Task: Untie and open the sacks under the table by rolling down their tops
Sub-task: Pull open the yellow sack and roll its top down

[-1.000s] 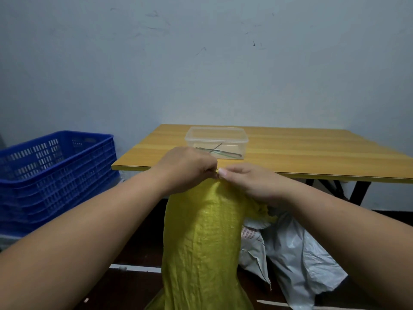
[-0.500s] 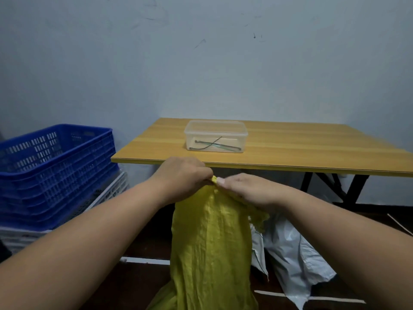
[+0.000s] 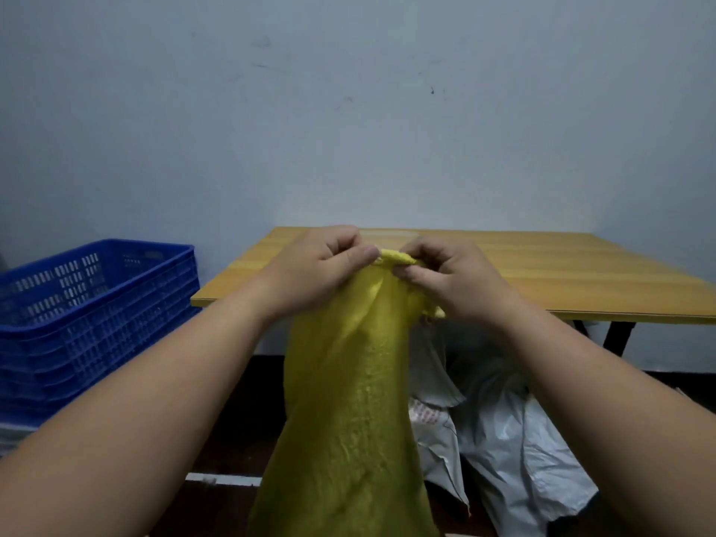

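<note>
From the head camera, looking forward and down, a yellow woven sack stands upright in the middle of the view, rising from the bottom edge of the frame to a narrow, gathered top held in front of the near edge of the wooden tabletop. Both bare forearms reach in from the lower corners and meet at that top. The left hand has its fingers curled and its thumb pressed across toward the right, pinching the gathered yellow fabric at the left side of the sack's top. The right hand is likewise curled, its fingertips pinching the small roll of yellow cloth at the very top, just beside the left thumb; the two hands are nearly touching. A loose flap of the yellow fabric shows below the right wrist. The body of the sack hangs in long vertical creases below the hands and widens toward the floor. To the right of it, under the tabletop, lies a crumpled white sack, slumped and partly hidden behind the yellow one and the right forearm. A black table leg shows under the tabletop's right part. At the left stands a blue plastic crate with slotted walls, against the pale wall.
</note>
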